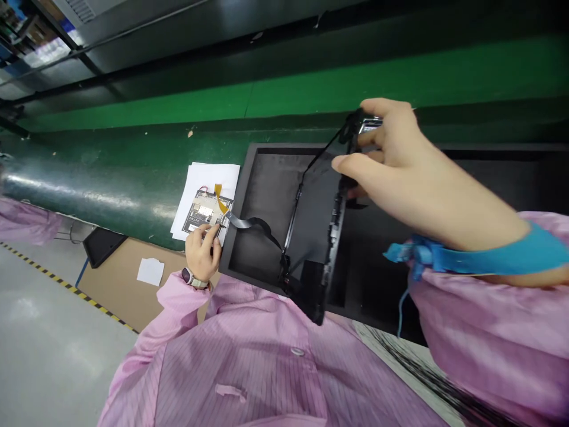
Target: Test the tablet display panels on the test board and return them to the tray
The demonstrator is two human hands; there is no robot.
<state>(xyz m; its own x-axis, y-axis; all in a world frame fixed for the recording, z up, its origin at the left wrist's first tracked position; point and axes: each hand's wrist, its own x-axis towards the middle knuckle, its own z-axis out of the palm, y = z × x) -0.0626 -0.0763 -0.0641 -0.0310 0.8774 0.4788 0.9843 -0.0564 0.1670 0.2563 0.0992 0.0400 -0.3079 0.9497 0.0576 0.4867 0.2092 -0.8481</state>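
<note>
Green desk [120, 178]: stretches left past white paper [213, 174].
Left grip [203, 254]: fingers curled at circuit board's [201, 209] near edge; cannot tell if pinching.
Ribbon cable [261, 223]: curves from the board over black tray's [246, 178] left rim.
Framed panel [315, 210]: tilted above tray, long axis near-to-far.
Right grip [389, 155]: pinches panel's far end; tray extends rightward.

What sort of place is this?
Probably an electronics assembly floor: there's a bare circuit board on the bench, a long green-topped workbench, and yellow-and-black floor tape along the walkway.
</note>
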